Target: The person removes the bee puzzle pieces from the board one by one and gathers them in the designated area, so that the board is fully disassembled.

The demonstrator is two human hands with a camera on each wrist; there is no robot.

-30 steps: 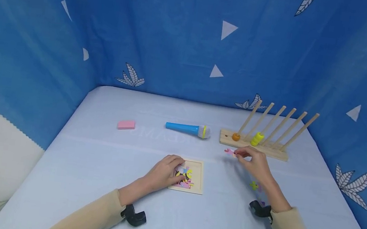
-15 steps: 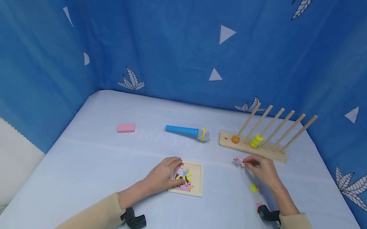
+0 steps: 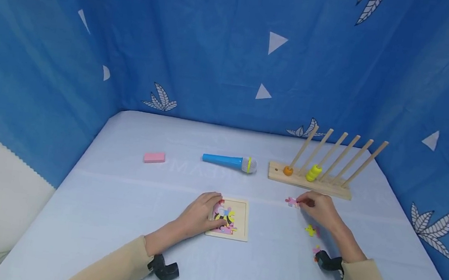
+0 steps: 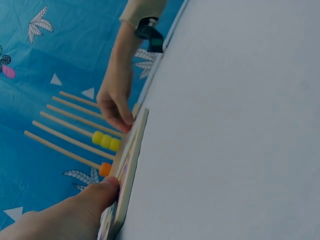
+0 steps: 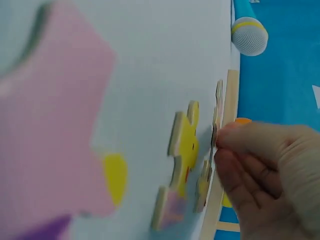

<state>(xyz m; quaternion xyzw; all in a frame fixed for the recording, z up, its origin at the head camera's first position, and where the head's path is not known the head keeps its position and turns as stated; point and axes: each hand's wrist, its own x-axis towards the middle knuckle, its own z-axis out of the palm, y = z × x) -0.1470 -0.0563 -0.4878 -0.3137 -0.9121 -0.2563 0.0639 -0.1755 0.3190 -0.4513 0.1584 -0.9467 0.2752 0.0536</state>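
In the head view my left hand point(image 3: 198, 212) rests over the left side of a wooden puzzle board point(image 3: 243, 221). Its thumb presses on the pieces and its fingertips touch near the top left corner. Pink, yellow and black puzzle pieces fill the left part inside the frame. My right hand point(image 3: 318, 210) pinches the right end of a pink puzzle piece point(image 3: 291, 202), close over the table. In the right wrist view the thumb and index finger meet at the edge of that piece. A yellow puzzle piece point(image 5: 186, 145) lies nearer the right wrist.
Another pink puzzle piece point(image 3: 316, 249) lies by the right wrist. Behind the right hand stands a wooden peg rack point(image 3: 287, 177) with orange and yellow beads. A blue toy microphone point(image 3: 224, 160) and a pink block point(image 3: 154, 157) lie farther back. Blue curtain point(image 3: 217, 64) surrounds the table.
My right hand has moved right and down toward the table with the pink puzzle piece, then nearly stopped. My left hand has stayed on the board. The head view has tilted slightly.
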